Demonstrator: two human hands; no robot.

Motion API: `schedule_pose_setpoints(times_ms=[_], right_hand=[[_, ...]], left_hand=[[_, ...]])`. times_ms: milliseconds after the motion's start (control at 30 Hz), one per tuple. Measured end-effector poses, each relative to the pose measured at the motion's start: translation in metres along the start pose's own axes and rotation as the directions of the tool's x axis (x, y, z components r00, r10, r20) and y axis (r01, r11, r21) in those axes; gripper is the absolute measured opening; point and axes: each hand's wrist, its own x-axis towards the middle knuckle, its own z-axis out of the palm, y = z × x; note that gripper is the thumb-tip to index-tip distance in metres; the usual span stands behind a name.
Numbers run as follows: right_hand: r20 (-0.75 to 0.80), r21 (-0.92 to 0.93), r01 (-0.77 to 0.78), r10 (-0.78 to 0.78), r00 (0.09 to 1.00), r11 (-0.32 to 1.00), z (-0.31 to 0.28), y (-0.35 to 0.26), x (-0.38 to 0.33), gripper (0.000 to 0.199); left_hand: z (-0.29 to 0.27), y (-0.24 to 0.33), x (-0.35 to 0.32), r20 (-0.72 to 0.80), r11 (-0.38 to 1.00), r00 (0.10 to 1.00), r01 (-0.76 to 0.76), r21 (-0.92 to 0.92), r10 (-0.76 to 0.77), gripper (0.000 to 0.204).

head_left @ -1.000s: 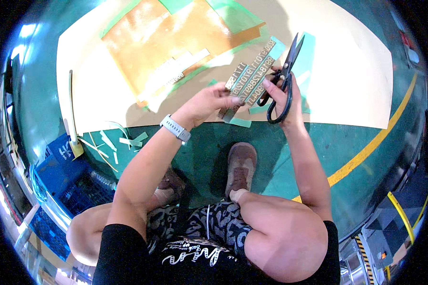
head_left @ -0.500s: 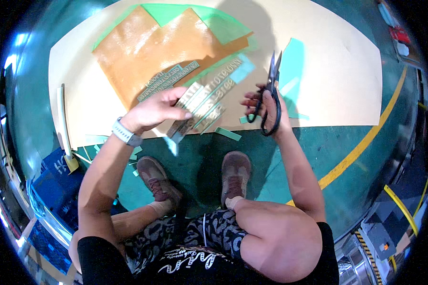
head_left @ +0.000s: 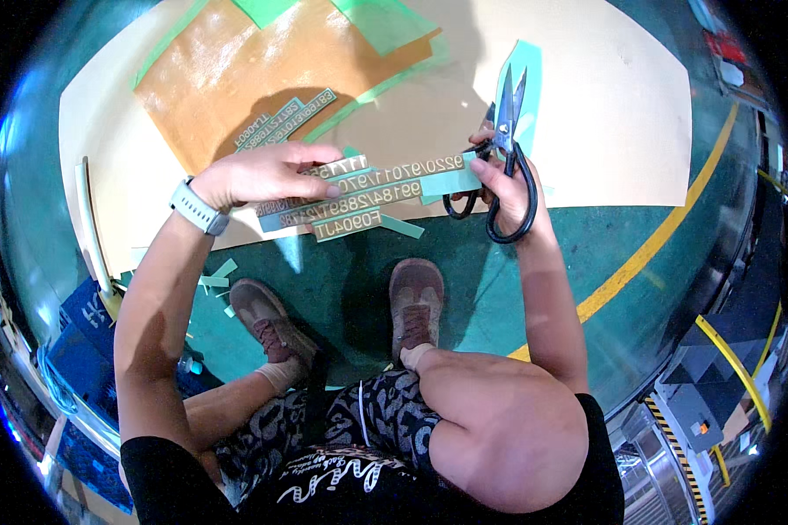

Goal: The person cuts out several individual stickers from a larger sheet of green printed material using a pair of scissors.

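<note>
My left hand (head_left: pixel 267 179) grips a fanned stack of strips with raised mirrored characters (head_left: pixel 372 198), gold-coloured on light green backing. Its thumb lies on top; the fingers beneath are mostly hidden. My right hand (head_left: pixel 515 182) has black-handled scissors (head_left: pixel 504 131) hooked in it, blades parted slightly and pointing away from me. The thumb of that same hand presses on the right end of the longest strip, so the stack spans both hands. Beyond my left hand, more such strips (head_left: pixel 299 118) lie on an orange sheet (head_left: pixel 228 66).
The orange sheet, edged with green film (head_left: pixel 381 24), rests on a large beige board (head_left: pixel 622 131) on the green floor. A turquoise piece (head_left: pixel 527 83) lies behind the scissors. Green offcuts (head_left: pixel 219 278) are scattered near my left shoe (head_left: pixel 267 319). A yellow line (head_left: pixel 657 258) crosses the floor at right.
The strips have turned closer to level and stopped blurring. My right hand has come to their right end and its thumb now touches it. The scissors remain in that hand.
</note>
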Motion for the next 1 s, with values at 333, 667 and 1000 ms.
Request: schedule_pose_setpoints(times_ms=[333,667,1000], right_hand=[[0.018,-0.195,0.149,-0.149,0.989,0.969,-0.002,0.033,0.008,0.035],[-0.088,-0.164,-0.160,0.147,0.985,0.973,-0.045,0.067,-0.050,0.039],[0.097,-0.182,-0.186,0.206,0.974,0.966,-0.023,0.072,-0.073,0.050]], left_hand=[[0.027,-0.018,0.090,-0.146,0.939,0.976,-0.104,0.328,0.160,0.034],[0.061,-0.009,0.155,-0.319,0.974,0.933,-0.106,0.202,0.168,0.029],[0.076,-0.013,0.162,-0.369,0.993,0.925,-0.062,0.098,0.094,0.030]])
